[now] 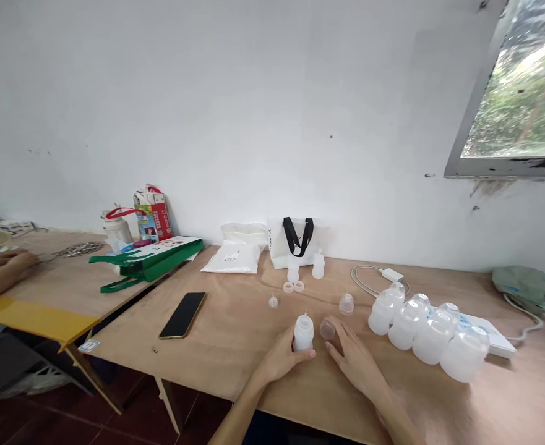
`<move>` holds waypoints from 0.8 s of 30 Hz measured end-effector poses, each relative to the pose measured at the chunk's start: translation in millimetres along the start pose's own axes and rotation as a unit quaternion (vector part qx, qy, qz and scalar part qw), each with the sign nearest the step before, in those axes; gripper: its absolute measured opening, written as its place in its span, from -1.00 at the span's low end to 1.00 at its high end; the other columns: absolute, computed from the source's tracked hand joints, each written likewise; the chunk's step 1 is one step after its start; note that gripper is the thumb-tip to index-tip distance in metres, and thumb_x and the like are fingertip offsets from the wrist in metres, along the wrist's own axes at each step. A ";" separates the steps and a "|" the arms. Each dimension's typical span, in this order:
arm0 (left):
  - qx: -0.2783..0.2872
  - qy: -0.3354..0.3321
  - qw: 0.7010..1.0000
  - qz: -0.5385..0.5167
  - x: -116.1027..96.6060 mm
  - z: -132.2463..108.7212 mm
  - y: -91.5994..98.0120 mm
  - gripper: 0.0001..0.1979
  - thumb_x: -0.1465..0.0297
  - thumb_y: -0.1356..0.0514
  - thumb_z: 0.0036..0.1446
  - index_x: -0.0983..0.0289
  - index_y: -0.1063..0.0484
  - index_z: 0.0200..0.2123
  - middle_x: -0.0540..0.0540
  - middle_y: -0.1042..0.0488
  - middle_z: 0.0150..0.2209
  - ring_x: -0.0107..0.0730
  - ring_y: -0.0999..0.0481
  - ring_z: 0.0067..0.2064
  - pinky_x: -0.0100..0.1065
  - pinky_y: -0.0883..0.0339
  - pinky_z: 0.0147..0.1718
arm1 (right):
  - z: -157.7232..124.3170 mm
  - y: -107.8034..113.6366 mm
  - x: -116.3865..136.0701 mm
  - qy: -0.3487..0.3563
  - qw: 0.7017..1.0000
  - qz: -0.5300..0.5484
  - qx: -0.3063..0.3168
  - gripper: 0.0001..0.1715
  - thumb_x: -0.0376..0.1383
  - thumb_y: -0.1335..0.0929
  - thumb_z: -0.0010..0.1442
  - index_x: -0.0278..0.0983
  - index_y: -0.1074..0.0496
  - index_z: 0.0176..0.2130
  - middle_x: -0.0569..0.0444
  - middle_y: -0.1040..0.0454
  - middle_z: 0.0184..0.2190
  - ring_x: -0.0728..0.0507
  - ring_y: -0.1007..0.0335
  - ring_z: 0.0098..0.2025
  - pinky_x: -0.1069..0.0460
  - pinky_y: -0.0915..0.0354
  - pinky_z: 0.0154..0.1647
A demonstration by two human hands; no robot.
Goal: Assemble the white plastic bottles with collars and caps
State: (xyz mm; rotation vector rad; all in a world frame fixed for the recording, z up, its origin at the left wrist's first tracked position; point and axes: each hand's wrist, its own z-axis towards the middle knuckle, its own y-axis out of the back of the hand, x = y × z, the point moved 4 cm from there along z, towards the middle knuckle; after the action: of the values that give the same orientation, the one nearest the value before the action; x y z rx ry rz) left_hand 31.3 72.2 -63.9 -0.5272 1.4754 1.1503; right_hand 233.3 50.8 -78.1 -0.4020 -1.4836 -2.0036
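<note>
My left hand (279, 358) is wrapped around a small translucent white baby bottle (304, 335), which stands upright with a thin pointed teat on top. Just right of it, a clear dome cap (326, 329) is between the thumb and fingers of my right hand (353, 360). Another clear cap (346, 304) sits farther back on the wooden table. A loose teat (273, 301) lies beyond the held bottle. Two white rings (299, 286) rest close together, with two uncapped bottles (318, 266) behind them. To the right, several capped bottles (430, 339) stand grouped.
A black phone (182, 315) lies on the left of the table (226, 346). At the back are a white plastic package (235, 254) and a white bag with black handles (279, 247). A green bag (154, 262) straddles the left side. Another person's hand (19, 261) rests on the neighbouring table.
</note>
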 end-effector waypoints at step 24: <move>-0.022 -0.041 0.988 0.144 -62.6 -21.3 19.1 -0.48 0.03 -0.36 0.11 0.17 -0.55 0.06 0.09 -0.62 0.00 -0.05 -0.58 -0.02 -0.22 -0.42 -0.02 | -2.5 63.3 43.3 -0.028 0.929 0.365 0.054 -0.52 0.03 -0.48 0.18 -0.17 -0.56 -0.01 -0.06 -0.59 0.04 -0.30 -0.50 0.09 -0.21 -0.39 0.19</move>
State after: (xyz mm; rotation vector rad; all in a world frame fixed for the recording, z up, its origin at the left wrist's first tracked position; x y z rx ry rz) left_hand 21.5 45.0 -1.5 -0.2968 1.4894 1.4165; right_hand 240.0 24.1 -6.5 -0.8288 -1.2172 -1.3188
